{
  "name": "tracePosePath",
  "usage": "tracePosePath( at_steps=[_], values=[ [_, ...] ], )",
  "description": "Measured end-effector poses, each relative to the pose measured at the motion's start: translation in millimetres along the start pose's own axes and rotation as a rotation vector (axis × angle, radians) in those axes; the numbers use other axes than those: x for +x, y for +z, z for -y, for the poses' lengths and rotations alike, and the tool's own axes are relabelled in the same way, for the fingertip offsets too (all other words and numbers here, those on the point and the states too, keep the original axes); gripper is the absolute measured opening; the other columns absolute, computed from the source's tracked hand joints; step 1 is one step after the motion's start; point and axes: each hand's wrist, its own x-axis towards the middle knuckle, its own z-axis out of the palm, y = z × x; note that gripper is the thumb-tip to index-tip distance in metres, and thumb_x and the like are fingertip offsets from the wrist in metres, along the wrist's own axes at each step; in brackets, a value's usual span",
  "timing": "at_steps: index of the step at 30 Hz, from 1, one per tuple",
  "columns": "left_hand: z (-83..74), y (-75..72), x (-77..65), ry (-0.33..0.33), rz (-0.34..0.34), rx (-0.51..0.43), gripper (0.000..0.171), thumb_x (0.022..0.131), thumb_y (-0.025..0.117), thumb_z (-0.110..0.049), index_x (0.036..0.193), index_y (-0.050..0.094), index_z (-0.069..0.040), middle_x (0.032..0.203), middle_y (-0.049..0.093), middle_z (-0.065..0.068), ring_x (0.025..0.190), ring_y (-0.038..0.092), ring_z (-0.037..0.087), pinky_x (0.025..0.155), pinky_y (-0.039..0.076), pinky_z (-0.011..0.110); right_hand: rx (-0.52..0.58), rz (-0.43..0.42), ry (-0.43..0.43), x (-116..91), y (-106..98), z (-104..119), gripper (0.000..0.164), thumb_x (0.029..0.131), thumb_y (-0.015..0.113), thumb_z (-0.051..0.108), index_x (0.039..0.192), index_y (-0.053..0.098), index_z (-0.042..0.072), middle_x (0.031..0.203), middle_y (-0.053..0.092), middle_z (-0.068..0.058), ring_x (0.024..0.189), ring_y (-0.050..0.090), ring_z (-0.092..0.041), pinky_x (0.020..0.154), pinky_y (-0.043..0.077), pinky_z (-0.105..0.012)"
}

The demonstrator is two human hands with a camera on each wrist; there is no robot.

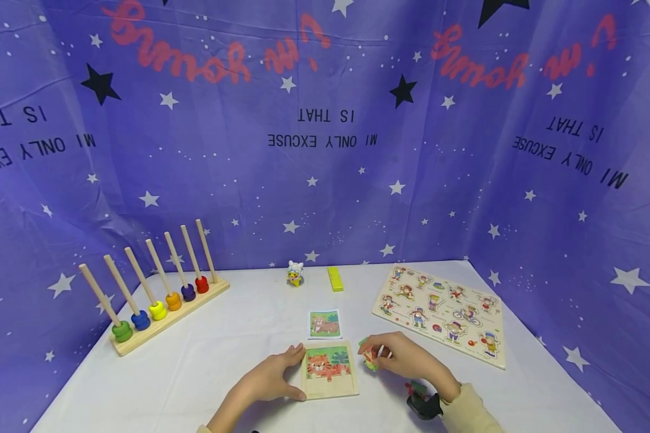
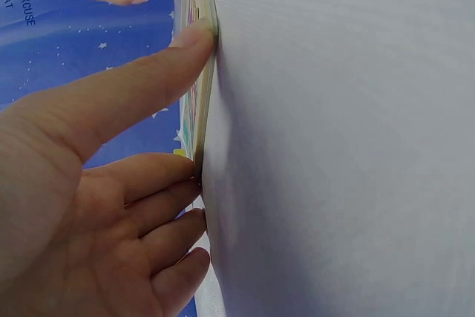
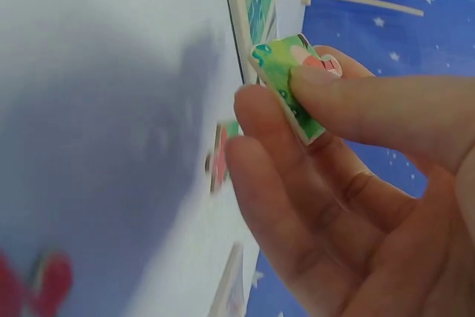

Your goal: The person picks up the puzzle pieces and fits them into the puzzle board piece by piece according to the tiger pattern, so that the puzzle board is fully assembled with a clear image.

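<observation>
- Beige sleeve (image 1: 471,410) at the bottom right, ending at the right wrist.
- Right hand (image 1: 403,355) pinches a green-and-yellow puzzle piece (image 3: 278,72) between thumb and fingers, raised above the counter (image 1: 211,361), just right of the wooden tray (image 1: 338,388).
- Left hand (image 1: 273,376) lies spread and relaxed, not clenched; its thumb and fingertips touch the left side of the tray.
- Tiger puzzle (image 1: 330,362) fills the upper part of the tray; bare wood shows below.
- Another piece (image 3: 220,157), red and green, lies on the counter near the right hand.
- Picture card (image 1: 325,325) sits just beyond the tray.
- Farther back: a small figurine (image 1: 295,274) and a yellow block (image 1: 335,279).
- Pegged rack (image 1: 179,313) with coloured rings stands at left; a figure board (image 1: 444,316) lies at right.
</observation>
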Motion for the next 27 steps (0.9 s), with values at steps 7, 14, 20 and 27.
tracePosePath(
  at_steps=[7, 14, 20, 27],
  values=[
    [0.1, 0.6, 0.8, 0.006, -0.004, 0.009, 0.09, 0.069, 0.084, -0.033, 0.139, 0.044, 0.007, 0.149, 0.037, 0.021, 0.136, 0.031, 0.043, 0.109, 0.026, 0.058, 0.011, -0.011, 0.008, 14, 12, 5, 0.025, 0.086, 0.07, 0.001, 0.107, 0.069, 0.013, 0.083, 0.068, 0.001, 0.071, 0.059, -0.003, 0.061, 0.051, -0.021],
    [-0.7, 0.7, 0.7, 0.006, -0.006, 0.008, 0.09, 0.069, 0.084, -0.033, 0.139, 0.044, 0.008, 0.149, 0.037, 0.022, 0.136, 0.031, 0.044, 0.109, 0.026, 0.058, 0.061, -0.013, 0.011, 29, 26, 14, 0.021, 0.084, 0.073, 0.003, 0.103, 0.068, 0.01, 0.083, 0.069, 0.001, 0.072, 0.06, -0.002, 0.063, 0.052, -0.02],
    [-0.3, 0.8, 0.4, 0.008, -0.006, 0.011, 0.09, 0.069, 0.084, -0.033, 0.138, 0.044, 0.007, 0.148, 0.037, 0.022, 0.135, 0.032, 0.044, 0.109, 0.027, 0.059, 0.076, -0.002, 0.035, 40, 37, 21, 0.022, 0.082, 0.075, 0.002, 0.1, 0.067, 0.01, 0.083, 0.068, 0.003, 0.072, 0.06, 0.0, 0.064, 0.051, -0.019],
    [1.6, 0.4, 0.2, 0.009, -0.011, 0.019, 0.09, 0.069, 0.084, -0.035, 0.139, 0.044, 0.007, 0.149, 0.037, 0.021, 0.135, 0.032, 0.044, 0.108, 0.027, 0.059, 0.099, -0.012, 0.032, 48, 49, 28, 0.02, 0.082, 0.075, 0.001, 0.098, 0.068, 0.01, 0.08, 0.069, 0.002, 0.069, 0.06, 0.001, 0.061, 0.051, -0.018]
  ],
)
